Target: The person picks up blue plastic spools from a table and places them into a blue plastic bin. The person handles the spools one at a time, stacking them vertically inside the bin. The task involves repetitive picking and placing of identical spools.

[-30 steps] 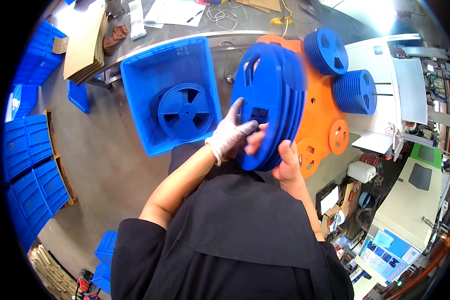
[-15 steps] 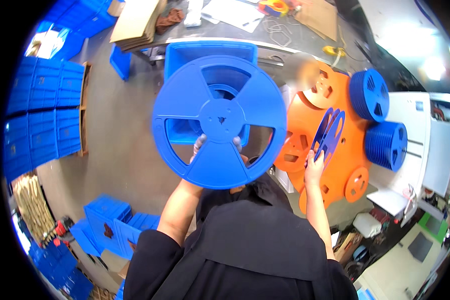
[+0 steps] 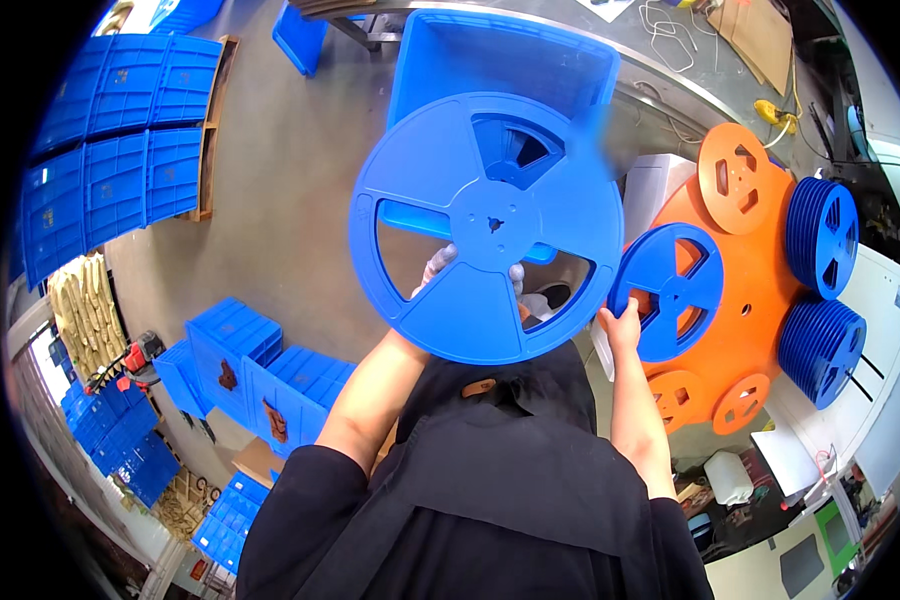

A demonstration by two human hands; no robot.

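A large blue plastic reel (image 3: 455,315) with fan-shaped openings is raised in front of me, facing up. My left hand (image 3: 438,266) grips it from beneath; pale-covered fingertips show through one opening and the rest of the hand is hidden. My right hand (image 3: 624,328) pinches the near edge of another blue reel (image 3: 676,290), which is turned broad side up over a big orange disc-shaped stand (image 3: 745,275). Behind the large reel stands an open blue bin (image 3: 510,65), with more blue reel shape partly visible inside it.
Orange flanges (image 3: 735,180) ring the stand. Two stacks of blue reels, an upper stack (image 3: 820,235) and a lower stack (image 3: 820,350), sit at its right side. A metal workbench (image 3: 670,45) runs behind the bin. Blue crates (image 3: 120,170) are piled at the left.
My view has swung right, so the surroundings appear shifted. The right-hand reel has turned from nearly edge-on to broad side up. My left hand still holds the large reel.
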